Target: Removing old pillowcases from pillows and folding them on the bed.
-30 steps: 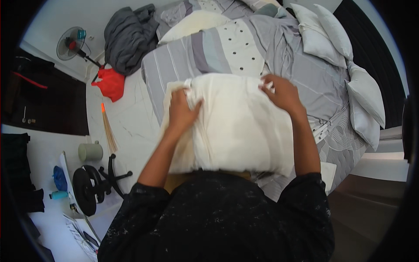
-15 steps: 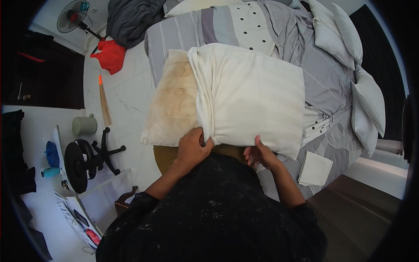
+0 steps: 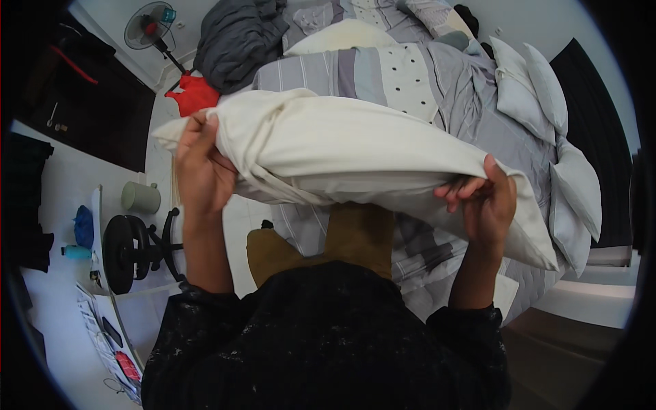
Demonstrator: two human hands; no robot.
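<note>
A white pillowcase covers most of a pillow, whose cream-coloured end sticks out past the left side. The pillow hangs tilted in front of me, raised off my lap. My left hand grips the bunched opening of the case, thumb on top. Near the right end, my right hand holds the lower edge of the case between its thumb and curled fingers. Folds run down the fabric next to my left hand. The pillow's stained face is out of sight from here.
Ahead lies the bed with a rumpled grey striped bedspread. Several white pillows line its right side. A dark grey heap of bedding, a red bag and a fan stand far left. A black swivel chair is nearer.
The pillow has been lifted from my lap and tilted up. My left hand rose leftward with the case opening. My right hand moved up and right and now grips the case.
</note>
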